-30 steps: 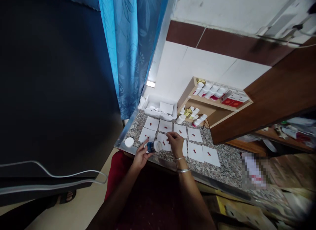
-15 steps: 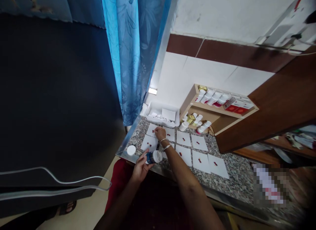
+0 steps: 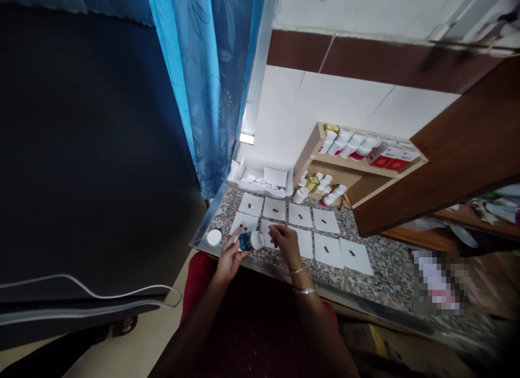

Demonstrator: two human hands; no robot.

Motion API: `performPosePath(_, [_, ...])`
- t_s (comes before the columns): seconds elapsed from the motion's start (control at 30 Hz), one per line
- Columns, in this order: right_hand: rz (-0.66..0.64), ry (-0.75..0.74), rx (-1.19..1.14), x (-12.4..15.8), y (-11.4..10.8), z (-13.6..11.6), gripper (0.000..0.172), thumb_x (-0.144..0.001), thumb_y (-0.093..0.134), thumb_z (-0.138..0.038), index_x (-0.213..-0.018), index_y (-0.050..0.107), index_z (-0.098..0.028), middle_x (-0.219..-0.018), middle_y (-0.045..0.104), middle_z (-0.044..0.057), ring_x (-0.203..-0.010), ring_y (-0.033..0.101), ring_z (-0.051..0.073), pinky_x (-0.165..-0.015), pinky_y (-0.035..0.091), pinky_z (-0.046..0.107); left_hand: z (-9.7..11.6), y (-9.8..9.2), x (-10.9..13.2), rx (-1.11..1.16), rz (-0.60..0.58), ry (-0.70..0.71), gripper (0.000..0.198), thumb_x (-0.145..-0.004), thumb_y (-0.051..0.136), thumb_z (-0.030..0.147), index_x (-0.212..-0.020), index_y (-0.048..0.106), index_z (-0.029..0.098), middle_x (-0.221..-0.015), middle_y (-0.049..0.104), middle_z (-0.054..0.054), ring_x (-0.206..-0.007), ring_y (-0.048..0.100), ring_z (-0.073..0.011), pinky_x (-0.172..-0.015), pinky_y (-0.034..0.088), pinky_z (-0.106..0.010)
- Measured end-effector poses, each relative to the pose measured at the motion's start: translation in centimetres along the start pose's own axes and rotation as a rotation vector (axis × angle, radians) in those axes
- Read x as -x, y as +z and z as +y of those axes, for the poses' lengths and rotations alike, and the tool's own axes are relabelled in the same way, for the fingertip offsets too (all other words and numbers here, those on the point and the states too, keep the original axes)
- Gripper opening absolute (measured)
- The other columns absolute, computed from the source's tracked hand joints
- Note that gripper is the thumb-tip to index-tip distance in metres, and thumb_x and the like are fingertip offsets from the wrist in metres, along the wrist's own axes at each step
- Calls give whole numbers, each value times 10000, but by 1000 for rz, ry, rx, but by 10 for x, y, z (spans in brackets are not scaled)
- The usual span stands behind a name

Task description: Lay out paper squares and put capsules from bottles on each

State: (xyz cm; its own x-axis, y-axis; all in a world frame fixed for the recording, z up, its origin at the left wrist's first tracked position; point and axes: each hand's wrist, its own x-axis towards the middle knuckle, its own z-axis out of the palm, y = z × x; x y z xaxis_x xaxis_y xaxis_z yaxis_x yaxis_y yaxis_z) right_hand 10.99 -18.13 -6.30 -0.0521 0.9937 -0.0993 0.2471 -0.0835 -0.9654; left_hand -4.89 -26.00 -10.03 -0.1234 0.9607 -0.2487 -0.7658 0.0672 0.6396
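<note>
My left hand is wrapped round a pill bottle with a blue label, held tilted with its white open end to the right. Just beside that mouth is my right hand, its thumb and fingertips drawn together in a pinch; whatever they hold is too small to make out. Two rows of white paper squares lie on the speckled counter, and small dark red pills rest on them. My right hand partly covers the middle of the near row. A round white lid lies at the counter's left end.
A white plastic tray with paper pieces stands at the back against the wall. To its right, a wooden shelf holds white bottles and small boxes. Blue curtains hang at the left. A metal strip edges the counter.
My right hand has moved from the far-left paper back and right to the bottle's mouth. The far-left paper with its pills is now uncovered. My left hand still holds the bottle.
</note>
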Motion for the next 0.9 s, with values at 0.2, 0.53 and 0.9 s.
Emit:
performPosePath(0.2, [-23, 179, -159, 46, -3, 22, 427, -655, 620, -430, -944, 675, -120, -513, 631, 6, -422, 525, 128, -440, 423, 236, 8, 17, -5, -466, -42, 114, 551, -713, 658, 294, -1237, 509, 209, -1235, 546, -81, -1089, 516, -216, -931, 399, -338])
performPosePath(0.53, [20, 222, -198, 47, -10, 27, 314, -603, 607, -393, -731, 690, -118, -489, 622, -5, -467, 576, 163, -488, 475, 269, 10, 43, -10, -1001, -303, 357, 510, -737, 630, 290, -1229, 518, 212, -1179, 553, -98, -1096, 491, -229, -977, 341, -378])
performPosePath(0.9, [22, 253, -298, 46, -10, 42, 266, -465, 687, -249, -699, 687, -122, -555, 644, -19, -474, 553, 135, -484, 476, 259, 11, 55, -5, -815, -325, 271, 493, -624, 721, 223, -1106, 627, 260, -1098, 584, -76, -1056, 487, -278, -966, 339, -383])
